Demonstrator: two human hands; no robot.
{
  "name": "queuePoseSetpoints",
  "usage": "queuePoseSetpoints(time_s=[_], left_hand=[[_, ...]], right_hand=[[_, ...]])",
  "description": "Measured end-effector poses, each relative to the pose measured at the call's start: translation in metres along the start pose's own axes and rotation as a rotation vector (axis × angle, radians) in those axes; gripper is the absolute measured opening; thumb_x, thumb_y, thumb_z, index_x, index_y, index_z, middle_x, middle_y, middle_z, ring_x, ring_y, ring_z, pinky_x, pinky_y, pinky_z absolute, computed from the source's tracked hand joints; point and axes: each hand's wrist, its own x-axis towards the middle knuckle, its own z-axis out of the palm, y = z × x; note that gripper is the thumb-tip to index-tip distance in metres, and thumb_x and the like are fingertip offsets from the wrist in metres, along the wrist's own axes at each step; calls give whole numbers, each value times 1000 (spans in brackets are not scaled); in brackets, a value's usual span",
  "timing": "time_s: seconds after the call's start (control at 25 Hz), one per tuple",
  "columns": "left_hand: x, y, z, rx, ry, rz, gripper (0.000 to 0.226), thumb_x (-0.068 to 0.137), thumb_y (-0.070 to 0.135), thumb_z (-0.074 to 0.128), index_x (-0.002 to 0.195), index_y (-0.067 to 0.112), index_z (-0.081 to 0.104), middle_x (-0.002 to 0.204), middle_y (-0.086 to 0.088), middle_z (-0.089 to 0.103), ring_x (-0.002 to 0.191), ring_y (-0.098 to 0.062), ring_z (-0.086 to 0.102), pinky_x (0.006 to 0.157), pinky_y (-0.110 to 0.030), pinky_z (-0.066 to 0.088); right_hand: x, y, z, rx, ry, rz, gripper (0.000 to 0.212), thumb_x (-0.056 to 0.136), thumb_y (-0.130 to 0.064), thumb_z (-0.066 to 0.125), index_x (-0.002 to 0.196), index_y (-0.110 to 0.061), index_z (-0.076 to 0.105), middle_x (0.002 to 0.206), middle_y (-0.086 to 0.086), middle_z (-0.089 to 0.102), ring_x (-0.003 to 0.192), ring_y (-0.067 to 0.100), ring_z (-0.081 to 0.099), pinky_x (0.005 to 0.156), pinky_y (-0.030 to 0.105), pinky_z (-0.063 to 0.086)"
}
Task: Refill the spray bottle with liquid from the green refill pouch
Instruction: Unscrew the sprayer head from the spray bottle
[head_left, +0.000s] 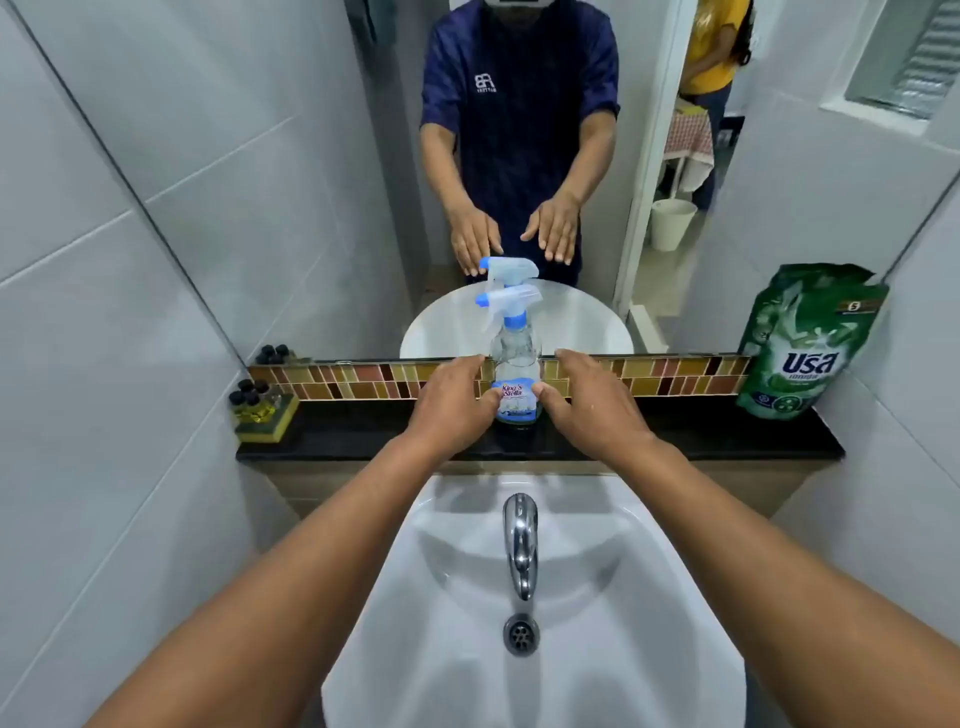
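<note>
A clear spray bottle (515, 364) with a blue-and-white trigger head stands upright on the black ledge (363, 436) behind the sink. It looks almost empty. My left hand (452, 400) is flat, palm down, just left of the bottle, thumb tip at its label. My right hand (589, 402) mirrors it on the right, thumb near the label. Neither hand grips the bottle. The green refill pouch (808, 343) stands upright at the ledge's far right, leaning on the mirror.
A white sink (447, 597) with a chrome tap (520, 540) and drain lies below the ledge. Small dark-capped bottles on a sponge (260, 410) sit at the ledge's left end. The mirror (311, 182) reflects me, plus another person in a doorway.
</note>
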Motion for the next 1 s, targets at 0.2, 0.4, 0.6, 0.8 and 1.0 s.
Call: queuePoseSetpoints(time_s=[0.2,0.4,0.6,0.8,1.0], left_hand=[[37,-10,31,-133,-51,-152,69,90,33,78,150,12,51,154,-7,56,143,-24,50,118,-42,43],[75,-30,52,-266,-98,-262,83,80,28,88,152,15,49,156,-4,53,145,-20,48,119,-40,41],[115,-56,65,-344,-220,-203,78,70,29,93,141,24,61,139,9,67,128,-8,61,114,-40,48],[128,-72,84,-290,-241,-123,64,67,31,94,126,21,70,122,0,67,114,-18,66,104,-43,55],[128,-80,90,-325,-265,-91,62,57,39,96,112,25,71,110,9,74,104,-12,70,96,-43,58]], right_hand=[[60,30,7,216,40,25,61,100,-35,72,153,-9,55,153,9,62,143,25,55,116,36,41],[113,39,19,421,-4,102,67,90,-33,85,148,-13,60,147,4,66,138,18,59,108,27,44],[150,47,40,643,-30,125,55,77,-27,94,127,-13,75,126,2,77,124,18,69,111,46,55],[162,50,52,773,1,126,30,78,-13,91,103,-26,82,100,-3,84,99,17,79,98,51,62],[153,42,58,728,41,131,38,74,-17,95,108,-21,76,104,6,81,96,21,78,92,49,64]])
